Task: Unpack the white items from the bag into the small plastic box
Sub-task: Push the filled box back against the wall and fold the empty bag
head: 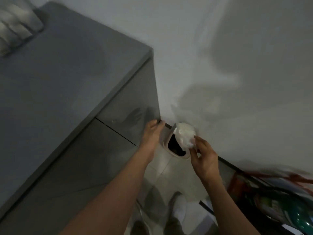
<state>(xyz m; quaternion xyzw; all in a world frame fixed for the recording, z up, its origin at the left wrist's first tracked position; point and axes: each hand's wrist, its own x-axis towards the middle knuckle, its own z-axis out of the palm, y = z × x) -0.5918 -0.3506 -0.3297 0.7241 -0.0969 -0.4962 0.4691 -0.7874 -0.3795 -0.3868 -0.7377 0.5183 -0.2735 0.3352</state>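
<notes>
Over beige bin (166, 144), white bundle (185, 135)

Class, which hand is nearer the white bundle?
Right. The right hand holds the white bundle by its edge; the left hand is apart to its left, beside the cabinet corner.

The desk (67, 82) is finished in plain grey; the wall (220, 48) is shown white. The crumpled item (184, 135) is seen as white, the plastic box (177, 156) as beige-rimmed and dark inside. At 10 o'clock a cushion (15, 26) is banded grey and off-white; at 4 o'clock a green object (288, 216) is seen.
</notes>
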